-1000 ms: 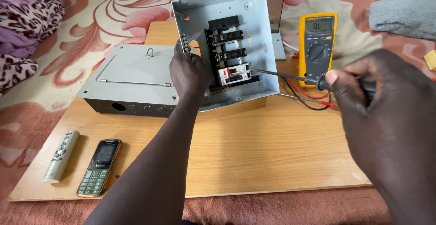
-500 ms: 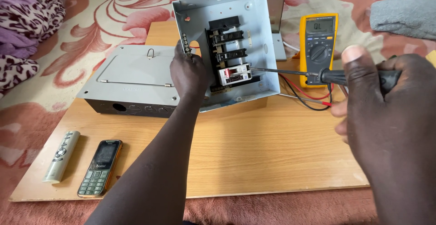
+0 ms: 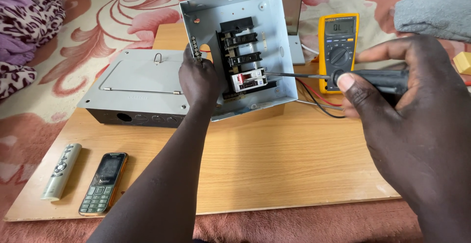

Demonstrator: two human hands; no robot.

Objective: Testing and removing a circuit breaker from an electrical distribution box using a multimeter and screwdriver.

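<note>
Both hands were busy on the breaker panel [image 3: 235,51]. Left hand [image 3: 198,78] was clamped on the lower left edge of the open grey enclosure, holding it tilted up on the board, back wall facing the camera. Right hand [image 3: 417,105] was closed around the black handle of a screwdriver [image 3: 343,77], thumb on top.

Change over the last second: the right hand rose and swung rightward, and the shaft levelled out. At the earliest frame the handle sat low with the shaft angled up; now it ran nearly horizontal, tip at the right side of the white-and-red circuit breaker [image 3: 249,80] in the lowest slot of the black rail. Left hand and box did not shift. My read: the driver got lined up square on the breaker's side terminal screw; whether the tip was seated, I couldn't tell.

Surroundings: everything sat on a light wooden board [image 3: 274,174] laid over a red floral carpet [image 3: 98,17]. The panel's grey cover [image 3: 137,86] lay flat just left of the box. A yellow multimeter [image 3: 338,42] stood behind the shaft, red and black leads trailing beneath. A keypad phone [image 3: 104,183] and a grey remote [image 3: 61,171] lay at the near-left corner. Grey cloth [image 3: 431,17] far right, patterned fabric [image 3: 24,32] far left.
</note>
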